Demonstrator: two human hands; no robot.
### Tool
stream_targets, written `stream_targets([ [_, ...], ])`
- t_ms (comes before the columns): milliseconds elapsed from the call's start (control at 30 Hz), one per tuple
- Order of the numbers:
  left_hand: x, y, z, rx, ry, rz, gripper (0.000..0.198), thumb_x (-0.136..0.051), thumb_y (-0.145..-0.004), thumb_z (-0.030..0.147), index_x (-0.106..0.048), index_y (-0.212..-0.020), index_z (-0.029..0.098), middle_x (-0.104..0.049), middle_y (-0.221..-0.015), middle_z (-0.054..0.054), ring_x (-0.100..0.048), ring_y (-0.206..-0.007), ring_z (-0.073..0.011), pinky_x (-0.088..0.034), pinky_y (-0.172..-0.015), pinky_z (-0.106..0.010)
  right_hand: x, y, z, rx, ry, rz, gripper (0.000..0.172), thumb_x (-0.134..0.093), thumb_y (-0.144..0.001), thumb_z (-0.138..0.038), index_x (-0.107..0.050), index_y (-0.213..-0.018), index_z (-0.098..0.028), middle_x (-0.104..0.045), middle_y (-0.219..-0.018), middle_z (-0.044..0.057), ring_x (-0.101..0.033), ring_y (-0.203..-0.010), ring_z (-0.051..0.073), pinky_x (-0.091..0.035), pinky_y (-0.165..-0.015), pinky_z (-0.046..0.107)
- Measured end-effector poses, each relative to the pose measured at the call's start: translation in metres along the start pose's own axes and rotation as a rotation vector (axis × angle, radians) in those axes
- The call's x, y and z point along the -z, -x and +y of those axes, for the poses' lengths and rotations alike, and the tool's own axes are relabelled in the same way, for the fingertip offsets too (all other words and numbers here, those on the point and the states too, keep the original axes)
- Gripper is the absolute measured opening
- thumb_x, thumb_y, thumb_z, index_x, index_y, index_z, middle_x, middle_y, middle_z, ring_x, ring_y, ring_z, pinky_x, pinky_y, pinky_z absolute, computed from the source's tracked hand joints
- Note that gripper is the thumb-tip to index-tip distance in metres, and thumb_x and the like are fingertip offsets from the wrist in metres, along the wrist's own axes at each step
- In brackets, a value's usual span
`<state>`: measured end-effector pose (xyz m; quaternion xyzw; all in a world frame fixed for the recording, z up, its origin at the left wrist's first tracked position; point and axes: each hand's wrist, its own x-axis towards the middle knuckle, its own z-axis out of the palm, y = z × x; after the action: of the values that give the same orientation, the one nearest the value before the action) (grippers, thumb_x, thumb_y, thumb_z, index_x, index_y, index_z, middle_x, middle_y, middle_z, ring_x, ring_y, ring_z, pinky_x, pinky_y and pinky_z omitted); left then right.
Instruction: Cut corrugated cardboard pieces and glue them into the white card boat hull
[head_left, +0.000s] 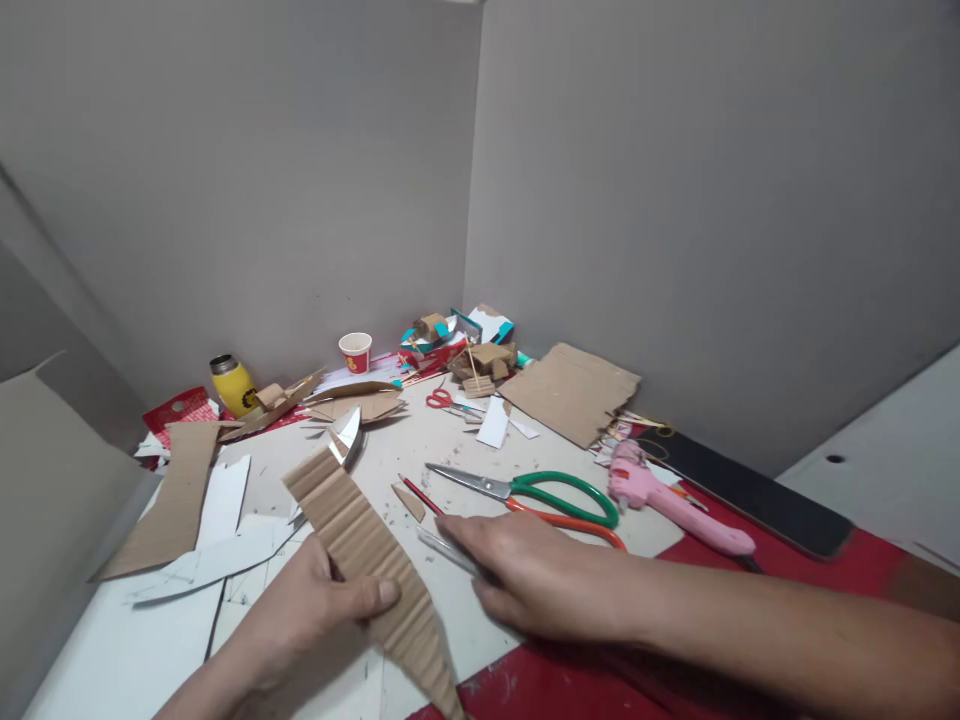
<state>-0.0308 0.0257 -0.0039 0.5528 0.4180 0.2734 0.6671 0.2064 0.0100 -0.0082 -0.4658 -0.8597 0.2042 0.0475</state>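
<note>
Left hand (311,603) pinching, thumb (371,597) on top, right hand (517,575) back upward, right forearm (750,615) reaching leftward

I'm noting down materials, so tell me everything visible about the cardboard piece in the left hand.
The cardboard piece is brown and looks corrugated, with ridges crossing its visible face. Its far end is broad and fairly straight; the right edge curves as the piece narrows toward the picture's bottom edge. It slants from upper left to lower right, held by the left hand, the thumb on the ridged face and the other fingers mostly hidden.
</note>
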Motion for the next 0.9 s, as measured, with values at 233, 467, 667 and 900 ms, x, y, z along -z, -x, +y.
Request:
stream_targets([
  [233, -0.005, -0.011, -0.025, 0.163, -0.034, -0.054, 0.036, -0.077, -0.068, 0.042, -0.067, -0.082, 0.011, -0.068, -0.056, -0.007, -0.057, -0.042, -0.0106, -0.045, -0.043, -0.02, 0.016, 0.019, 0.028, -0.146, -0.569, 0.17, 0.016, -0.049, -0.088, -0.027, -0.052, -0.075, -0.017, -0.054, -0.062, -0.002, -0.047, -0.055, 0.011, -0.037, -0.051, 0.022],
  [467, -0.016, -0.013, -0.032, 0.32, -0.035, -0.181, 0.029, -0.076, -0.069, 0.039, -0.065, -0.072, 0.012, -0.067, -0.052, -0.005, -0.058, -0.043, -0.0096, -0.045, -0.045, -0.018, 0.022, 0.012, 0.03, -0.211, -1.046, 0.224, 0.034, -0.053, -0.088, -0.048, -0.048, -0.072, -0.019, -0.046, -0.046, -0.009, -0.034, -0.037, 0.005, -0.025, -0.038, 0.018],
  [667, -0.01, -0.017, -0.019, 0.264, -0.138, 0.028, 0.039, -0.071, -0.071, 0.051, -0.062, -0.081, 0.015, -0.064, -0.061, -0.001, -0.056, -0.044, -0.0098, -0.042, -0.045, -0.02, 0.008, -0.013, 0.029, -0.17, -1.183, 0.363, 0.033, -0.058, -0.085, -0.042, -0.05, -0.066, -0.016, -0.045, -0.052, -0.008, -0.035, -0.044, 0.005, -0.027, -0.045, 0.019],
  [900, -0.014, -0.012, -0.009, 0.076, -0.219, 0.17, 0.029, -0.067, -0.077, 0.045, -0.064, -0.07, 0.018, -0.065, -0.058, -0.001, -0.054, -0.049, -0.0117, -0.044, -0.05, -0.021, 0.001, -0.021, 0.03, -0.216, -1.365, 0.564, 0.025, -0.07, -0.075, -0.038, -0.06, -0.075, -0.016, -0.046, -0.058, -0.008, -0.033, -0.047, 0.004, -0.023, -0.044, 0.018],
])
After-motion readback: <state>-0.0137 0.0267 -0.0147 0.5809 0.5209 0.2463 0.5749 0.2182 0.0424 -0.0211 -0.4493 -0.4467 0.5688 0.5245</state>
